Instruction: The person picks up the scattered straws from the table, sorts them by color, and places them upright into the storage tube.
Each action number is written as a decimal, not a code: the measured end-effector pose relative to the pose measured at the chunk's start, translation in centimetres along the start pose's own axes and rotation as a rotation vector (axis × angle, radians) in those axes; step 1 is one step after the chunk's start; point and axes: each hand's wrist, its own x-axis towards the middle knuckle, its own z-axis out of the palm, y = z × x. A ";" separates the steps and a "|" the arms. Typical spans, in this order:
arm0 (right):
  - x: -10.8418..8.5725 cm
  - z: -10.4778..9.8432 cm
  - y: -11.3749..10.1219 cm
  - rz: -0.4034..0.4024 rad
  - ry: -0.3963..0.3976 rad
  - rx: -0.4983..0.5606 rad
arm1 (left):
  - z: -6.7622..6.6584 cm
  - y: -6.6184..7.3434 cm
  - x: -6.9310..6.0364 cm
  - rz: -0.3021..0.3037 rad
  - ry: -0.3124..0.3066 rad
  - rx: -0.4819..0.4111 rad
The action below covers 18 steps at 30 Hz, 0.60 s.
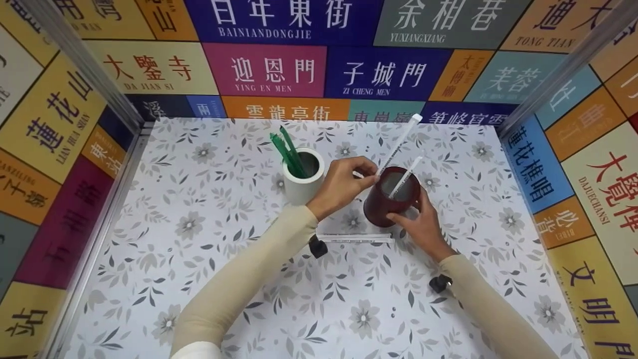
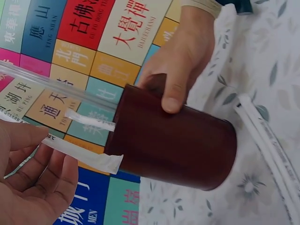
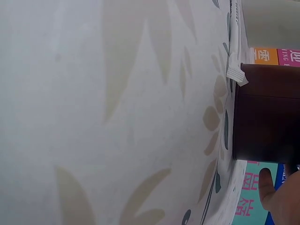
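Right, we look to be mid-load: our left hand pinches a slim white paper-wrapped straw between thumb and fingers, its lower end right at the rim of a dark red, smooth round cup. Our right hand has its fingers curled round that cup, thumb on the near side, steadying it on the bench. The next move, we'd judge, calls for bringing that tip over the opening and letting it drop. Inside, another white straw leans; left of it, a white cylindrical cup holds green sticks, and more white wrapped straws lie in front.
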 end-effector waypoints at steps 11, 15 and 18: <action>0.3 -0.4 2.2 0.010 0.009 -0.020 | 3.5 1.7 3.0 0.020 0.071 -0.080; 0.4 -0.1 2.5 0.010 0.006 -0.022 | 4.9 0.4 3.2 0.019 0.080 -0.086; 0.3 0.0 1.6 0.012 -0.003 -0.015 | 5.6 -0.8 2.8 0.027 0.064 -0.094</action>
